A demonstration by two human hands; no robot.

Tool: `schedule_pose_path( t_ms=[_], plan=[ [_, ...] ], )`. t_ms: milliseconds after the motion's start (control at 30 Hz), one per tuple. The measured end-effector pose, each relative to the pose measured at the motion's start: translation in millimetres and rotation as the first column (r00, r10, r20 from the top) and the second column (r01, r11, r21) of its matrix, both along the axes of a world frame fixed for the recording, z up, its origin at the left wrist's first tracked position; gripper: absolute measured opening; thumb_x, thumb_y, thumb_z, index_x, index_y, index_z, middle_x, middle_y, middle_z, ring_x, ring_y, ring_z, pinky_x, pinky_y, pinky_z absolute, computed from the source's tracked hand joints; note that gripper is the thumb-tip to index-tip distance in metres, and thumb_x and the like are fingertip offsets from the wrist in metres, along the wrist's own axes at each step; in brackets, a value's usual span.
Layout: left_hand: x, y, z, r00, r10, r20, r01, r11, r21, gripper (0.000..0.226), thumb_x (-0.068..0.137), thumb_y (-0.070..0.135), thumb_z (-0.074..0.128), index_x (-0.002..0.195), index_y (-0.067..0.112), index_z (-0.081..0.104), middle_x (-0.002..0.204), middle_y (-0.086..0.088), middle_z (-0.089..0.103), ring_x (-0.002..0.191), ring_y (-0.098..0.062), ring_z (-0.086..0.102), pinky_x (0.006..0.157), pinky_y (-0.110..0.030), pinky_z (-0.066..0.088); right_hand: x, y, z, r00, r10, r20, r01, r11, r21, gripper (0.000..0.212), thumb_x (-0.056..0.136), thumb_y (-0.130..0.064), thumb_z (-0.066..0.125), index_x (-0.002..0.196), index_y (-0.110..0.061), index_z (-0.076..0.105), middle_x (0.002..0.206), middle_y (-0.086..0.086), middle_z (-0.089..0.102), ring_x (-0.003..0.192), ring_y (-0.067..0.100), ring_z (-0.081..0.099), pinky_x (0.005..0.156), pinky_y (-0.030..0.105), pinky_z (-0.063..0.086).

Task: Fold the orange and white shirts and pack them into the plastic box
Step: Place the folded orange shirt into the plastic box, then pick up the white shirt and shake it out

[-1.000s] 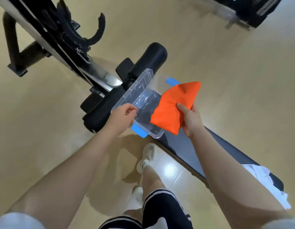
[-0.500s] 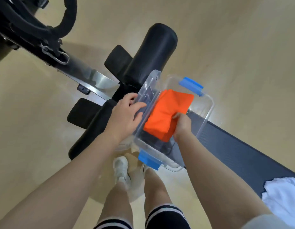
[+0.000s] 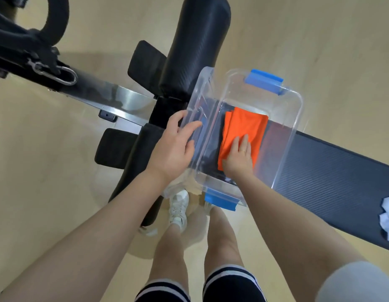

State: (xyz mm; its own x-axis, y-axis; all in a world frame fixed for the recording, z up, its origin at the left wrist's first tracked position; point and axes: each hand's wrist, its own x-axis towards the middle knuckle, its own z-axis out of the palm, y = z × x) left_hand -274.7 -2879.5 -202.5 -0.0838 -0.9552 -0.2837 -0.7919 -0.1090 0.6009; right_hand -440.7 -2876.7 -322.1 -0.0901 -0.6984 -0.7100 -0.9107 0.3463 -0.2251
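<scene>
The person is standing over a black padded bench (image 3: 333,171) that is running off toward the right, and a clear plastic box (image 3: 298,118) with blue latches (image 3: 264,80) is sitting across the bench's left end, close to the black roller pads (image 3: 195,46). A second blue latch is showing at the box's near end, just above the person's white shoes (image 3: 178,208).

The folded orange shirt (image 3: 245,125) is lying flat on the floor of the box, roughly in its middle, with a band of bare bottom showing on either side. The right hand (image 3: 239,158) is reaching down inside the box and pressing on the near part of the shirt, palm down, fingers (image 3: 245,140) stretched out flat and close together; it is not pinching or gripping the cloth, only resting on top of it.

The left hand (image 3: 176,147) is lying against the left side of the box, where a clear lid (image 3: 197,110) seems to be leaning along the wall. Its fingers are spread loosely and laid over that edge, thumb toward the far side, steadying rather than clenching.

The white shirt (image 3: 388,219) is lying crumpled at the bench's right end, well apart from the box, partly cut off by the frame's edge.
</scene>
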Motion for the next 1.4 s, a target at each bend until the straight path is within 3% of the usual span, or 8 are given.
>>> schedule_pose_path(
  t_ms=[167, 300, 400, 533, 933, 1067, 1167, 1400],
  plan=[
    [0, 4, 2, 1.000, -0.016, 0.006, 0.016, 1.000, 0.014, 0.044, 0.094, 0.006, 0.045, 0.136, 0.021, 0.044, 0.153, -0.001, 0.018, 0.122, -0.002, 0.034, 0.095, -0.015, 0.032, -12, -12, 17, 0.995, -0.006, 0.099, -0.004, 0.994, 0.105, 0.078, 0.089, -0.024, 0.052, 0.150, -0.013, 0.003, 0.157, 0.010, -0.016, 0.146, 0.028, -0.004, 0.118, 0.035, 0.008],
    [3, 10, 27, 0.981, -0.056, 0.188, 0.072, 0.994, -0.081, 0.044, 0.092, 0.009, 0.050, 0.134, 0.020, 0.046, 0.155, -0.011, 0.015, 0.143, -0.025, 0.016, 0.113, -0.035, 0.021, -20, -22, 86, 0.940, -0.145, 0.309, 0.153, 0.988, -0.003, 0.050, 0.092, -0.015, 0.049, 0.139, -0.002, 0.037, 0.145, 0.018, 0.038, 0.132, 0.030, 0.040, 0.106, 0.030, 0.028],
    [0, 8, 64, 0.960, -0.147, 0.238, 0.182, 0.975, -0.130, 0.039, 0.084, 0.004, 0.056, 0.123, 0.010, 0.057, 0.145, -0.020, 0.036, 0.136, -0.037, 0.030, 0.110, -0.047, 0.028, -32, -6, 148, 0.852, -0.278, 0.444, 0.345, 0.935, -0.077, 0.030, 0.093, -0.008, 0.045, 0.121, -0.004, 0.054, 0.112, 0.016, 0.062, 0.098, 0.029, 0.060, 0.088, 0.029, 0.045],
    [-28, 19, 116, 0.921, -0.326, 0.212, 0.359, 0.922, -0.142, 0.021, 0.078, 0.007, 0.051, 0.085, 0.005, 0.071, 0.111, -0.021, 0.062, 0.109, -0.044, 0.055, 0.090, -0.053, 0.048, -65, 53, 226, 0.608, -0.518, 0.602, 0.638, 0.769, 0.018, 0.028, 0.090, 0.008, 0.032, 0.104, 0.001, 0.056, 0.079, 0.011, 0.056, 0.063, 0.018, 0.050, 0.052, 0.009, 0.042],
    [-254, 85, 163, 0.655, -0.755, 0.030, 0.755, 0.656, 0.002, 0.039, 0.079, 0.022, 0.036, 0.092, 0.008, 0.070, 0.116, -0.010, 0.061, 0.113, -0.031, 0.051, 0.098, -0.043, 0.040, -251, 221, 287, 0.285, -0.761, 0.583, 0.938, 0.345, -0.008, 0.022, 0.095, -0.009, 0.040, 0.108, -0.004, 0.058, 0.091, 0.011, 0.060, 0.064, 0.014, 0.053, 0.057, 0.018, 0.042],
    [-355, 128, 148, 0.613, -0.790, 0.000, 0.790, 0.612, 0.039, 0.027, 0.090, 0.009, 0.043, 0.102, 0.008, 0.067, 0.116, -0.009, 0.060, 0.112, -0.025, 0.052, 0.097, -0.039, 0.043, -334, 273, 272, 0.328, -0.792, 0.516, 0.932, 0.361, -0.039, 0.017, 0.093, -0.001, 0.042, 0.082, -0.004, 0.055, 0.085, 0.015, 0.054, 0.058, 0.013, 0.045, 0.039, 0.005, 0.035],
    [-426, 154, 139, 0.695, -0.719, -0.025, 0.717, 0.688, 0.111, 0.028, 0.092, 0.010, 0.040, 0.104, 0.008, 0.065, 0.108, -0.011, 0.063, 0.101, -0.026, 0.056, 0.084, -0.033, 0.044, -409, 293, 258, 0.417, -0.804, 0.424, 0.901, 0.428, -0.074, 0.017, 0.091, -0.005, 0.043, 0.079, -0.004, 0.055, 0.085, 0.017, 0.057, 0.063, 0.020, 0.050, 0.050, 0.018, 0.040],
    [-529, 165, 87, 0.808, -0.588, -0.027, 0.580, 0.787, 0.212, 0.026, 0.091, 0.012, 0.041, 0.102, 0.009, 0.064, 0.100, -0.011, 0.063, 0.082, -0.020, 0.053, 0.074, -0.029, 0.043, -526, 303, 210, 0.882, -0.458, 0.112, 0.464, 0.885, -0.036, 0.034, 0.089, -0.012, 0.043, 0.120, -0.008, 0.056, 0.127, 0.011, 0.058, 0.115, 0.028, 0.053, 0.091, 0.031, 0.042]
  ],
)
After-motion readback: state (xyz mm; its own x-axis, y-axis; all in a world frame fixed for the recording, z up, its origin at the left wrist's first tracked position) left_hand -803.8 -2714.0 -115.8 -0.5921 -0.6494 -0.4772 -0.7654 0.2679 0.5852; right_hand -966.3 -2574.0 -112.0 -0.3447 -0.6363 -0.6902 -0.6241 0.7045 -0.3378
